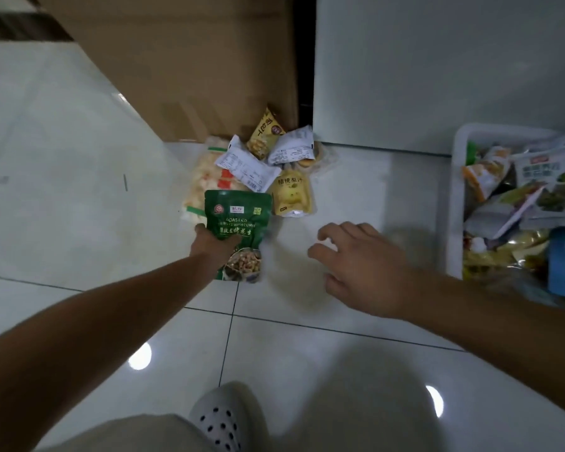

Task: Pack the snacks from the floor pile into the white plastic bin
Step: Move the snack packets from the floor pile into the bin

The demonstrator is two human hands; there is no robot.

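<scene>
- White floor tiles (307, 353) lie bare between the snack pile (261, 164) and the white plastic bin (455, 203).
- Left hand (214, 244) grips a green peanut bag (238, 230) at the pile's near edge.
- Right hand (359, 265) hangs open and holds nothing, left of the bin.

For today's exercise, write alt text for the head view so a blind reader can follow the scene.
The left hand holds a green peanut bag above a tiled floor, near a small snack pile by a cardboard box. The right hand hovers open and empty; a white bin full of snacks stands at right.
</scene>
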